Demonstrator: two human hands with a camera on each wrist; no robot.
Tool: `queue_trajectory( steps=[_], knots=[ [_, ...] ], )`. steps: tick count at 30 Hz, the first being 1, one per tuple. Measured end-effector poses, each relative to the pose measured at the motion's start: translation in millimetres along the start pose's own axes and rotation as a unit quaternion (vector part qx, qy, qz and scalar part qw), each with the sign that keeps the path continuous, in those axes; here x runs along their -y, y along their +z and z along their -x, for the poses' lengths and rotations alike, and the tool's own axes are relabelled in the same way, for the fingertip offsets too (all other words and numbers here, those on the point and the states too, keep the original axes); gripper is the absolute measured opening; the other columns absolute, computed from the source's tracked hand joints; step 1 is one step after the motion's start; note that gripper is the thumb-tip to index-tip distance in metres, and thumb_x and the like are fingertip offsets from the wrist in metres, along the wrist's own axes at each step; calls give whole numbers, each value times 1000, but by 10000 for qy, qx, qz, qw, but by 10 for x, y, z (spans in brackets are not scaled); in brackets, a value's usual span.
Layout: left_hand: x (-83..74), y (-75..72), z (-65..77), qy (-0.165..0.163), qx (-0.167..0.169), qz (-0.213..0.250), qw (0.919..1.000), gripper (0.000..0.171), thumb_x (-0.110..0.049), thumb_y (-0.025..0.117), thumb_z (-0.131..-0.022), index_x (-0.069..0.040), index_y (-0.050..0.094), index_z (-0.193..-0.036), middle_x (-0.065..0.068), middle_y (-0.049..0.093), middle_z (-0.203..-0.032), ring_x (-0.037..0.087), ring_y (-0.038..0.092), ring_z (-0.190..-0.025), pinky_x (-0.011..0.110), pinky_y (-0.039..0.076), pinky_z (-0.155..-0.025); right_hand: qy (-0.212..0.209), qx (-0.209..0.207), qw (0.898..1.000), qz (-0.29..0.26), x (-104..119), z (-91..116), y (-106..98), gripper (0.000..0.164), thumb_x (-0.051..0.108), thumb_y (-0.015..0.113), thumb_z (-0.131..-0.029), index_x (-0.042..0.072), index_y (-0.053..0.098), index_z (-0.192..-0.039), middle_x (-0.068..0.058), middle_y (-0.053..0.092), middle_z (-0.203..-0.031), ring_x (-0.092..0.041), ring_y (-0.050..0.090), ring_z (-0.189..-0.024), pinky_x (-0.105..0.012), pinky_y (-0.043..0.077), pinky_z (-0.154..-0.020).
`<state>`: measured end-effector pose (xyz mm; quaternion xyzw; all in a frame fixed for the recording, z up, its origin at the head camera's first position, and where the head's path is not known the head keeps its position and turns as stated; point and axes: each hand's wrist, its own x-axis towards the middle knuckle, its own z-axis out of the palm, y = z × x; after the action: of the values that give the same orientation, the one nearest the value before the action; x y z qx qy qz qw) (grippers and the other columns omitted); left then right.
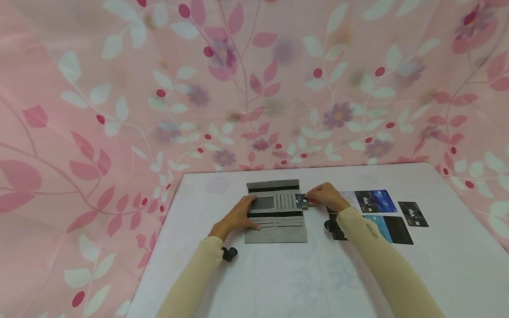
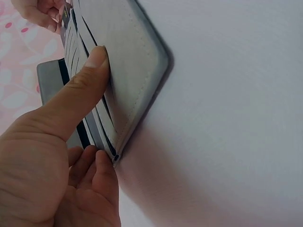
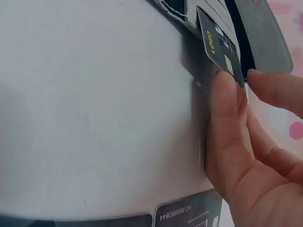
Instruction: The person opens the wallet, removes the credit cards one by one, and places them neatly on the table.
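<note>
One grey wallet (image 1: 276, 212) is laid open flat near the middle of the white tabletop (image 1: 278, 282), closer to its far edge than to the near one. It is held down by the left hand (image 1: 237, 216), whose thumb is pressed on the wallet's lower panel with the fingers curled at its left edge. One dark card (image 1: 302, 201) is pinched in the right hand (image 1: 327, 196) at the wallet's right edge, its end against the slots. At least six more cards (image 1: 375, 201) are spread in two rows toward the right edge, partly hidden by the right forearm. The near half of the tabletop is left bare. A pink floral cloth (image 1: 119, 110) is hung behind the far edge.
</note>
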<state>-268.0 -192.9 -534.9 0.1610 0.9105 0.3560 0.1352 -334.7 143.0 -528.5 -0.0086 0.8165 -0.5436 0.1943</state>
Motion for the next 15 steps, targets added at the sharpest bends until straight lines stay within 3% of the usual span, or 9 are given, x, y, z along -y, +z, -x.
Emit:
queue_trajectory(
  steps=[9,15],
  knots=[
    [-4,-27,17,91,-81,-5,9999,114,-24,93,-64,-3,24,-152,14,30,-151,31,45,-130,38,42,-107,36,-241,9984,-513,16,-18,89,25,2,68,-89,-12,65,-109,-13,69,-90,-11,64,-68,-25,59,-67],
    [41,9,-20,38,1,-34,10000,115,-24,93,-64,-6,23,-153,11,28,-152,28,44,-132,34,41,-107,-200,-495,9977,-412,-37,0,-56,26,6,65,-91,-10,66,-112,-14,70,-95,-13,64,-73,-25,58,-68]
  ],
)
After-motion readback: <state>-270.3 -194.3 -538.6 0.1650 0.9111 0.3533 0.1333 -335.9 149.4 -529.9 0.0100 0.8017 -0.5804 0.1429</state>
